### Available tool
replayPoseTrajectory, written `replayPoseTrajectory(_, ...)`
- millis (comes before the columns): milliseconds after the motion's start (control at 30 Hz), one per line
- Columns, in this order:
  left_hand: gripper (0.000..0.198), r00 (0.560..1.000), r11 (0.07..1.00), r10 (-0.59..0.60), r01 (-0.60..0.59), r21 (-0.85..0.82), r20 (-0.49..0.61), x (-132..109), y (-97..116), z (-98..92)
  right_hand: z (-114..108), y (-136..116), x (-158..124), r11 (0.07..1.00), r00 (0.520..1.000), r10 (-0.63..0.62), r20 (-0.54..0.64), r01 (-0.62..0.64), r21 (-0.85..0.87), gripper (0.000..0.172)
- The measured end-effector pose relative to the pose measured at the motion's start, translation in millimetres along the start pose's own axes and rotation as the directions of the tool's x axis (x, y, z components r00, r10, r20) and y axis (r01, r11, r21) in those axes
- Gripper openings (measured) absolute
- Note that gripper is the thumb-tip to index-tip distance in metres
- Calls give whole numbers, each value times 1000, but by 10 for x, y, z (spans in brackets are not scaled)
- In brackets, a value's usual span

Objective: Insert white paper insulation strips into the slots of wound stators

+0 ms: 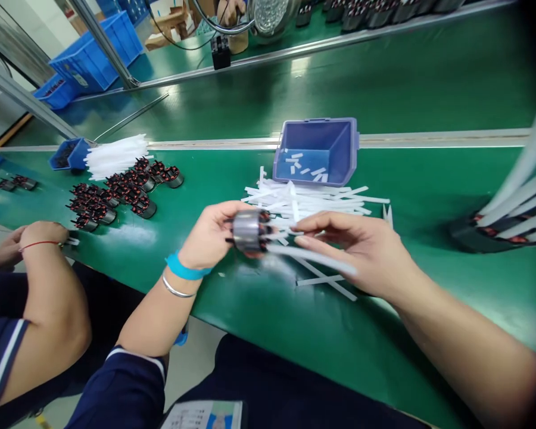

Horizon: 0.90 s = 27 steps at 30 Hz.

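My left hand (pixel 208 235) is closed around a wound motor stator (pixel 246 231), a grey metal ring with dark prongs and copper-coloured windings, held sideways above the bench. From its right end a long white strip (pixel 312 256) sticks out and passes in front of my right palm. With thumb and forefinger, my right hand (pixel 366 247) pinches the end of another white strip (pixel 282 230) at that same side of the stator; how deep it sits is hidden. Behind both hands lies a pile of white strips (pixel 321 199), and two crossed strips (pixel 324 279) rest nearer me.
A purple-blue bin (pixel 317 134) with short white pieces stands behind the pile. Tweezer-like tips (pixel 388 214) show beside my right hand. At right, a dark holder (pixel 477 235) bears long white strips. Several stators (pixel 129 185) stand left, near a co-worker's arm (pixel 53 274).
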<state>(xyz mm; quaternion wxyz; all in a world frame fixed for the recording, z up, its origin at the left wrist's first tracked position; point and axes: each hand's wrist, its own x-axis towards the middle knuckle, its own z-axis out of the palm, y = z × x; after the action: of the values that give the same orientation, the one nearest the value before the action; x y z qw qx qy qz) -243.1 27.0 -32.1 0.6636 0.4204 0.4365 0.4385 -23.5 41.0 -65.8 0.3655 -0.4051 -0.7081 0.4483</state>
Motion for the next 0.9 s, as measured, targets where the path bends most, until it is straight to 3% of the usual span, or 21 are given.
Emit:
replayPoseTrajectory(100,44,989,999,40,-37,25,-139,24,118,-113,112,59,124,898,983,-168,72,183,-400,12)
replayPoseTrajectory(233,41,991,999,12,-6,44,-134,46,129,-182,394,98,294,786,968,-154,197,241,-570,12)
replayPoseTrajectory(400,41,997,999,-21,25,46,-76,59,40,-194,541,150,389,828,969,-186,161,243,-506,16)
replayPoseTrajectory(533,47,998,999,-33,33,0,52,49,21,-152,281,81,298,887,960,-278,47,275,-370,4)
replayPoseTrajectory(600,47,992,998,-66,67,-8,104,46,2,-112,95,-4,195,931,955,-295,-36,279,-235,5)
replayPoseTrajectory(667,43,986,994,-107,107,6,125,49,-36,-70,-52,-95,81,975,972,-223,-70,220,-43,7)
replayPoseTrajectory(767,38,978,990,-143,142,21,150,59,-107,-12,-132,-182,-55,979,995,-103,-11,103,176,6)
replayPoseTrajectory(900,44,959,982,-187,190,8,211,65,-178,44,-63,-165,-136,970,995,-88,-53,98,223,4)
